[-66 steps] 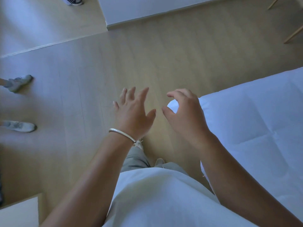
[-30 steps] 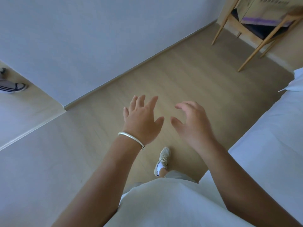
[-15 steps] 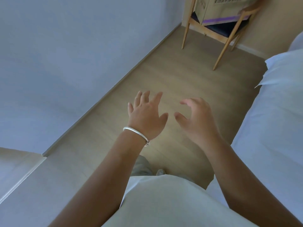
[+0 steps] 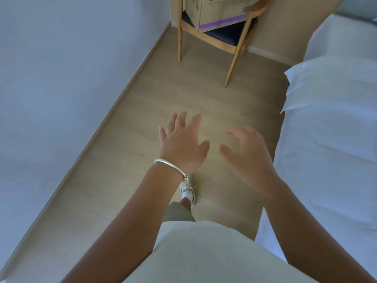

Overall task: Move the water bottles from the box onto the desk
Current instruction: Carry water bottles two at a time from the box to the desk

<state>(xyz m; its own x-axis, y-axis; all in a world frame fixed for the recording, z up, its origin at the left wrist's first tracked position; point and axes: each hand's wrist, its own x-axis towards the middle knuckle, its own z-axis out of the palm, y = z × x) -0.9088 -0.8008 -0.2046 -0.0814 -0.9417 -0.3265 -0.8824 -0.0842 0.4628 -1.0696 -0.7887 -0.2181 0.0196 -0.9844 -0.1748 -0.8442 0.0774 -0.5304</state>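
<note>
A brown cardboard box [image 4: 216,11] with a purple stripe along its lower edge sits on the dark seat of a wooden chair [image 4: 232,56] at the far end of the room. Its top is cut off by the frame, so no bottles show. My left hand [image 4: 182,146], with a silver bangle on the wrist, is held out in front of me, fingers spread and empty. Beside it my right hand [image 4: 246,158] is also empty, fingers loosely curled and apart. Both hands hang over the floor, well short of the chair. No desk is in view.
A bed with white bedding [image 4: 330,139] fills the right side. A pale wall [image 4: 61,78] runs along the left. Between them a strip of light wood floor [image 4: 155,99] leads to the chair. My shoe [image 4: 187,190] is on the floor below my left hand.
The view has swung from open floor round to the aisle beside the bed. The chair with the box has come into view and drawn closer. Both hands stay empty.
</note>
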